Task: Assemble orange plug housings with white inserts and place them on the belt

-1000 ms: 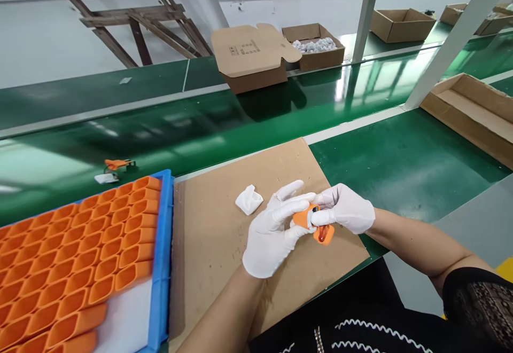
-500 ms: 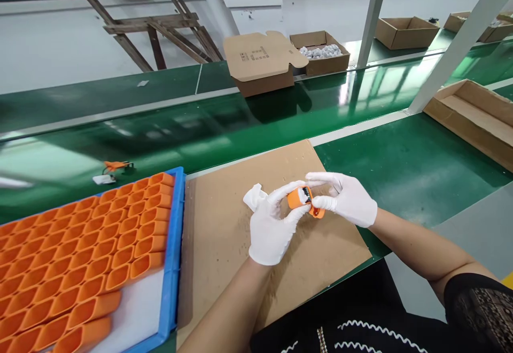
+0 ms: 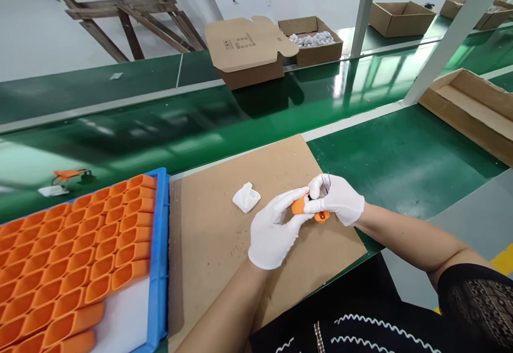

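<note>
Both of my hands wear white gloves and meet over a brown cardboard sheet (image 3: 224, 257). Between them is a small orange plastic part (image 3: 300, 206) with a translucent orange piece (image 3: 321, 216) under it. My left hand (image 3: 272, 233) grips the part from the left, thumb and fingers closed on it. From the right, my right hand (image 3: 339, 199) pinches the same part with its fingertips, and thin metal tweezers (image 3: 326, 180) stick up from its fingers. A crumpled white cloth (image 3: 246, 197) lies on the sheet just left of my hands.
A blue tray (image 3: 162, 246) at the left holds several rows of orange shells (image 3: 72, 246). A green conveyor belt (image 3: 200, 123) runs behind, with a small orange and white item (image 3: 64, 179) on it. Cardboard boxes (image 3: 248, 48) stand beyond, another box (image 3: 468, 107) at right.
The orange part and both hands dropped slightly toward the sheet. My right fingers closed over the part, hiding its dark end. The camera shifted, moving the scene a little left.
</note>
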Demonstrator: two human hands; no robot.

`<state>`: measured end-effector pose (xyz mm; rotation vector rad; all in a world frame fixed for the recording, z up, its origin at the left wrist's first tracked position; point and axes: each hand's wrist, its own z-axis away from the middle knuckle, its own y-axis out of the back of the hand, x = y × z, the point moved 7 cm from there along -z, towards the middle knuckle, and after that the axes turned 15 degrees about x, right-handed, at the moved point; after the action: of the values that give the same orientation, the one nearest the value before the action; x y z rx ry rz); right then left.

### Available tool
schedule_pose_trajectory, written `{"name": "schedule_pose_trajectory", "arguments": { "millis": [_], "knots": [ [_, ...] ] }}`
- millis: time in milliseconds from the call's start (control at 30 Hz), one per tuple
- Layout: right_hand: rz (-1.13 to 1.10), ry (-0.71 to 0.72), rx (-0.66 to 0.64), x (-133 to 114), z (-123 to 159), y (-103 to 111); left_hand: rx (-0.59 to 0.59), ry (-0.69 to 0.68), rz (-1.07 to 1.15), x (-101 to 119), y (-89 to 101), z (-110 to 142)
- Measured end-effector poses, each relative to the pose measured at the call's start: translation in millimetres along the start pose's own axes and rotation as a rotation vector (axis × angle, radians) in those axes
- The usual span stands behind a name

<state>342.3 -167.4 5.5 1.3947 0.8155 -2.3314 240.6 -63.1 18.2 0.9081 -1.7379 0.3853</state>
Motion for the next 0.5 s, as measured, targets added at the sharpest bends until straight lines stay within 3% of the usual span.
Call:
{"name": "schedule_pose_trajectory", "arguments": {
  "millis": [100, 333, 500],
  "knots": [
    [0.019, -0.048, 0.018, -2, -3, 4, 0.03, -0.066, -0.089, 1, -0.5, 2],
    [0.125, 0.016, -0.051, -11, 2, -2, 0.31, -0.406, -0.306, 35, 10.2, 4],
    [0.121, -0.212, -0.229, 13, 7, -12, 0.343, -0.501, -0.314, 51, 14.4, 8]
  ]
}}
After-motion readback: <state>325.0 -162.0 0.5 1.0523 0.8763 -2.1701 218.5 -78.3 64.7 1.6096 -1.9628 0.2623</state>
